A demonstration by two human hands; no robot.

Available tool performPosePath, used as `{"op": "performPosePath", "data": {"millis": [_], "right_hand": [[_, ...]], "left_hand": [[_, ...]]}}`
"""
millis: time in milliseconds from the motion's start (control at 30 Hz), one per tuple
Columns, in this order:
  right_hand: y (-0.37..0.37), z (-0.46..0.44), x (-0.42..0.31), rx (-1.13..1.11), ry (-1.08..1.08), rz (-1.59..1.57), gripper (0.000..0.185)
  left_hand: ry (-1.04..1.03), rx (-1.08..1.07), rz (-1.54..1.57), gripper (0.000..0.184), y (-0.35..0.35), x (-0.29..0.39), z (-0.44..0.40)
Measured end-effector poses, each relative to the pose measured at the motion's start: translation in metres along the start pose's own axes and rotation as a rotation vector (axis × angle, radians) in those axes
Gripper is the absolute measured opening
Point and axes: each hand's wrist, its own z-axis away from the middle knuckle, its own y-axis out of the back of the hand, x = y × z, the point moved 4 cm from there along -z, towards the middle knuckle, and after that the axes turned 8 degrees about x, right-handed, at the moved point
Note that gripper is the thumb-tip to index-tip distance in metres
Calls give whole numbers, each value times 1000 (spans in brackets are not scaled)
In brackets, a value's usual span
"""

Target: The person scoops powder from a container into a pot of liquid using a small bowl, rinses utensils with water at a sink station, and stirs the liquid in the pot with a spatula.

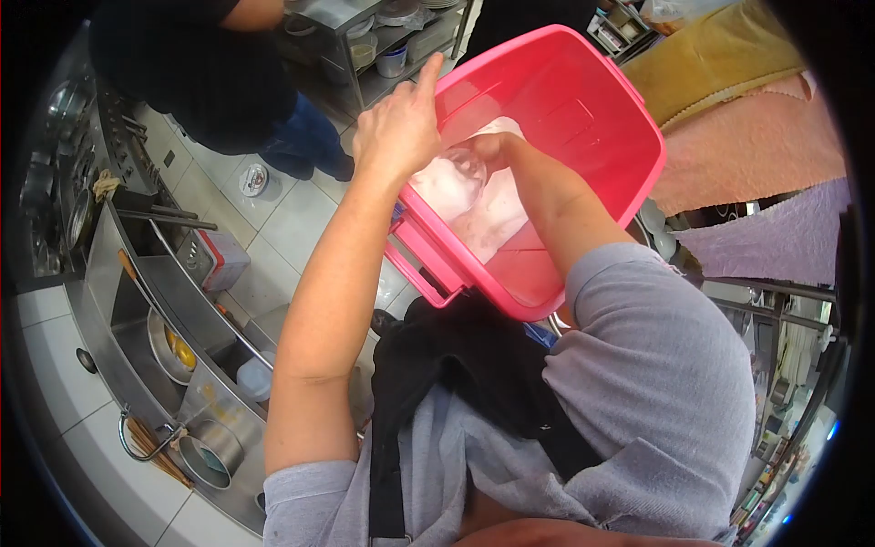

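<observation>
A deep pink plastic bin (597, 118) is tilted in front of me, its open mouth facing me and a pink handle (428, 278) at its near left side. My left hand (401, 132) grips the left rim, one finger stretched along the edge and the other fingers partly hidden. Reaching inside the bin, my right hand (493, 150) is closed on a clear cup (467, 173). The cup lies against white, powdery-looking contents (497, 214) at the bottom. My right fingertips are partly hidden.
At upper left stands another person in dark clothes (205, 82). A steel sink counter (205, 383) with a pan (169, 342) and a metal pot (211, 453) runs along the left. Cloths (756, 146) hang at right. A round lid-like object (253, 180) lies on the tiled floor.
</observation>
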Motion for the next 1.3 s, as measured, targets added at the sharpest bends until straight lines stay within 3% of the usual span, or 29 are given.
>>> {"op": "performPosePath", "data": {"millis": [67, 167, 233, 300, 467, 700, 767, 833, 933, 967, 1067, 1133, 1200, 1300], "right_hand": [[4, 19, -10, 96, 58, -100, 78], [21, -16, 16, -49, 59, -244, 95], [17, -6, 15, 86, 93, -81, 91], [2, 2, 18, -27, 113, -339, 74], [18, 49, -20, 82, 154, -292, 80], [35, 196, -75, 317, 337, -128, 83], [41, 244, -61, 352, 564, -154, 83], [39, 307, -39, 612, 573, -287, 81], [50, 388, 24, 780, 739, -370, 85], [17, 425, 34, 902, 693, -392, 84], [65, 460, 167, 1030, 518, -607, 68], [20, 475, 205, 1091, 443, -718, 65], [-15, 474, 235, 1291, 306, -551, 65], [-14, 435, 312, 1484, -77, -553, 67]], "left_hand": [[12, -2, -5, 81, 3, 0, 0], [14, -41, -56, 78, 5, 2, -1], [9, -56, -55, 78, 5, 3, -2], [15, -55, -58, 78, 4, 3, 0], [4, -61, -55, 77, 4, 6, 1], [-16, -67, -46, 75, 0, 1, 0], [5, -83, -24, 76, 2, 2, 1], [3, -104, -22, 77, 7, 7, 4], [20, -120, -24, 79, 4, 4, 1], [22, -126, -19, 79, 4, 4, 1], [13, -128, -74, 80, 3, 4, 1], [-11, -118, -83, 80, 1, 4, 1], [-9, -174, -79, 80, 0, 8, 1], [-67, -143, -73, 80, -8, 4, -1]]}}
